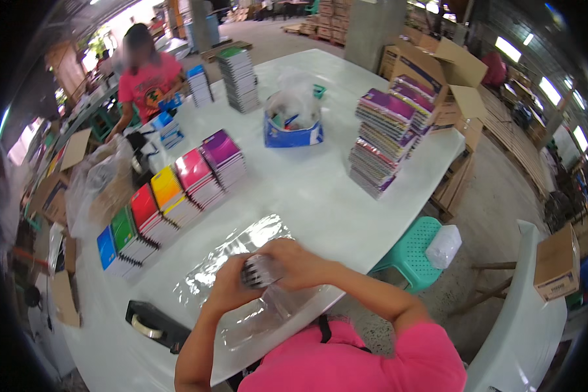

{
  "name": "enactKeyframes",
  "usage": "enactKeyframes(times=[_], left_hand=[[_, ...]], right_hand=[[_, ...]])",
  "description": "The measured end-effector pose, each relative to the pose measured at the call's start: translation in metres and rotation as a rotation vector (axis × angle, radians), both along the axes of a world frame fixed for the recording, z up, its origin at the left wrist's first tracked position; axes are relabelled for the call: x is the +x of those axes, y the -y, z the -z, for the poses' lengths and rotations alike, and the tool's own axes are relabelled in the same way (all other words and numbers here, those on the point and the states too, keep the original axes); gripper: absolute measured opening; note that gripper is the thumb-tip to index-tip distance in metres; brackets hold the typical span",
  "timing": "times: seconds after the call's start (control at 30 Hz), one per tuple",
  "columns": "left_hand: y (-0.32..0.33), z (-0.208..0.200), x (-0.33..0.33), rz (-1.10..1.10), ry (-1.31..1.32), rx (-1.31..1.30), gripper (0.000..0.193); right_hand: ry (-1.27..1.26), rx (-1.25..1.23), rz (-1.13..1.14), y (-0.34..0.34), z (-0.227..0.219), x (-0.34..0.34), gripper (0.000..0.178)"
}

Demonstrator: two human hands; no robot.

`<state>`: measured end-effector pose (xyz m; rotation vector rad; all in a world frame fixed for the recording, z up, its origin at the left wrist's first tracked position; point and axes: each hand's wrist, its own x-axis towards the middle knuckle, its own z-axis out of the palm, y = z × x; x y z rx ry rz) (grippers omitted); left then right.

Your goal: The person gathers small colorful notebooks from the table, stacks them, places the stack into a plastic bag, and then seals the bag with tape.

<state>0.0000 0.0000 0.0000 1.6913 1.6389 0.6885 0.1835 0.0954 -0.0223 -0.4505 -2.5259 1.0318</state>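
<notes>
Close to the table's front edge, my left hand [227, 286] and my right hand [295, 262] grip a small stack of spiral notebooks [257, 272] from both sides. The dark coils of the stack face up between my fingers; its covers are mostly hidden. Clear plastic film [262, 230] lies flat and shiny under my hands, and a loose part of it hangs by my right hand. Left of my left forearm rests a black tape dispenser [157, 325] with a roll of tape.
Notebook stacks in several colours [166, 189] form a slanting row at left. Tall notebook piles [389, 130] stand at right, another [238, 80] farther back. A blue-and-white bin [293, 134] sits mid-table. Beyond, a person [149, 78] handles blue packs. A green stool [417, 251] stands right.
</notes>
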Motion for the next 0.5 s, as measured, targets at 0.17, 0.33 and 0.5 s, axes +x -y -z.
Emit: enactKeyframes(times=[0.17,0.33,0.5], left_hand=[[-0.111,0.037,0.107,0.204,-0.19,0.746,0.075],[-0.175,0.13,0.17,0.335,-0.614,0.504,0.068],[-0.176,0.16,0.215,0.326,-0.411,0.539,0.061]], right_hand=[[0.096,0.264,0.478,-0.039,-0.034,0.134,0.064],[0.097,-0.027,0.968,-0.039,0.025,0.214,0.063],[-0.059,0.151,1.198,-0.055,0.072,0.207,0.084]])
